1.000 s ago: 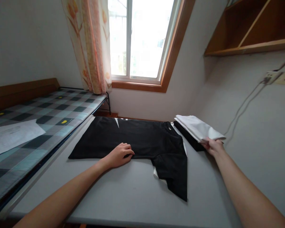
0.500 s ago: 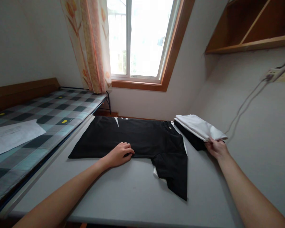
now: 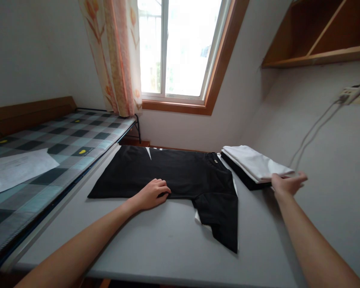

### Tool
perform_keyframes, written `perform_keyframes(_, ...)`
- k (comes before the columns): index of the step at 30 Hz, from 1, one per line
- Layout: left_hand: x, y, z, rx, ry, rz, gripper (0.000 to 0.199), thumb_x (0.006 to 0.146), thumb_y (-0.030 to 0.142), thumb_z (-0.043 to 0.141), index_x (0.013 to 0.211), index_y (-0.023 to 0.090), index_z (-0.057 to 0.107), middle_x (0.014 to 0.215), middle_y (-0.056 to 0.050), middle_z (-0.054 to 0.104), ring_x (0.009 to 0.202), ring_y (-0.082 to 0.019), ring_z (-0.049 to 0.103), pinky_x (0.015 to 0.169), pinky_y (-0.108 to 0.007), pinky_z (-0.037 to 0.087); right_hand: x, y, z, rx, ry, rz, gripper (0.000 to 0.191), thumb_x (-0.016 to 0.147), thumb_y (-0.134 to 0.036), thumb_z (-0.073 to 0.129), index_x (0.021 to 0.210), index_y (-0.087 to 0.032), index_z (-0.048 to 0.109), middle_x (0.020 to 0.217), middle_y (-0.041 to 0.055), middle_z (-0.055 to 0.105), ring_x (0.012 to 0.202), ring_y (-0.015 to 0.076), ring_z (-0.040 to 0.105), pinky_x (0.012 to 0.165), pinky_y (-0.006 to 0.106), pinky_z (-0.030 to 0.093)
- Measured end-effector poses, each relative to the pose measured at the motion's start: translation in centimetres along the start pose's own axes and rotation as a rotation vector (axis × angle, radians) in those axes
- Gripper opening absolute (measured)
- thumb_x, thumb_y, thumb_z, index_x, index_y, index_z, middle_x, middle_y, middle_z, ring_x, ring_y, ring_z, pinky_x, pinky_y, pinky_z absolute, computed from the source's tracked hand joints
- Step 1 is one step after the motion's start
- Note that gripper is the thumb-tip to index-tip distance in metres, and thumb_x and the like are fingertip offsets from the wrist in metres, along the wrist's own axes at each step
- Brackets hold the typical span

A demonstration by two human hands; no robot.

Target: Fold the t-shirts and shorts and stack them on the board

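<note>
A black T-shirt (image 3: 174,172) with white marks along its far side lies flat, folded lengthwise, on a grey table. My left hand (image 3: 154,193) rests at its near edge, fingers curled together with the fingertips on the fabric. At the table's right side is a stack of folded clothes, a white garment (image 3: 249,160) on top of a black folded garment (image 3: 243,176). My right hand (image 3: 288,184) is at the stack's near right corner, its fingers apart and pointing right, slightly blurred. Whether its thumb side touches the cloth is hard to see.
The grey table (image 3: 156,244) stands beside a bed with a checked mattress (image 3: 57,138), where white paper (image 3: 21,168) lies. Behind are a curtain (image 3: 117,60) and a window (image 3: 186,48). A wooden shelf (image 3: 318,56) and a cable (image 3: 313,126) are on the right wall.
My right hand has loosened from the corner of the folded stack and shifted right, its fingers now spreading outward. My left hand and the black T-shirt stay as they were.
</note>
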State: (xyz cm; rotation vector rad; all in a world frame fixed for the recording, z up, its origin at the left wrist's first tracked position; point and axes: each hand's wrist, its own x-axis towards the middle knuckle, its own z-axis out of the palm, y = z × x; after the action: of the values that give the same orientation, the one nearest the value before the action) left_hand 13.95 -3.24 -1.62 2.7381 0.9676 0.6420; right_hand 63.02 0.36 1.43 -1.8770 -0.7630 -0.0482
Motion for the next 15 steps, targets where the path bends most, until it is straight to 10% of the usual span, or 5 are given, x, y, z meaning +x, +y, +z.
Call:
perform_keyframes(3,0.1,0.0,0.0,0.007,-0.005,-0.004,0.018,0.090,0.020,0.050,0.097,0.022,0.067,0.090,-0.003,0.063,0.084,-0.015,0.056,0.081,-0.030,0.041,-0.8,-1.8,0.0,-0.282,0.185,-0.229,0.057,0.079,-0.027,0.057,0.134,-0.016,0.051,0.135,0.0257,0.047,0.122,0.0421,0.047,0.100,0.056,0.041)
perform_keyframes(8,0.1,0.1,0.1,0.017,0.000,-0.008,0.016,0.090,0.020,0.051,0.095,0.021,0.066,0.089,-0.003,0.062,0.084,-0.015,0.056,0.080,-0.029,0.040,-1.4,-3.0,2.3,-0.469,-0.190,-0.606,0.045,0.085,-0.035,0.053,0.125,-0.014,0.061,0.142,0.0163,0.048,0.129,0.0348,0.043,0.107,0.053,0.033)
perform_keyframes(15,0.0,0.0,0.3,0.020,0.006,-0.002,0.017,0.090,0.020,0.050,0.096,0.022,0.066,0.090,-0.003,0.062,0.085,-0.016,0.056,0.080,-0.030,0.040,-4.1,0.0,4.0,-0.708,-0.395,-0.725,0.066,0.086,-0.039,0.056,0.145,-0.015,0.039,0.150,0.0179,0.039,0.137,0.0364,0.033,0.108,0.054,0.029)
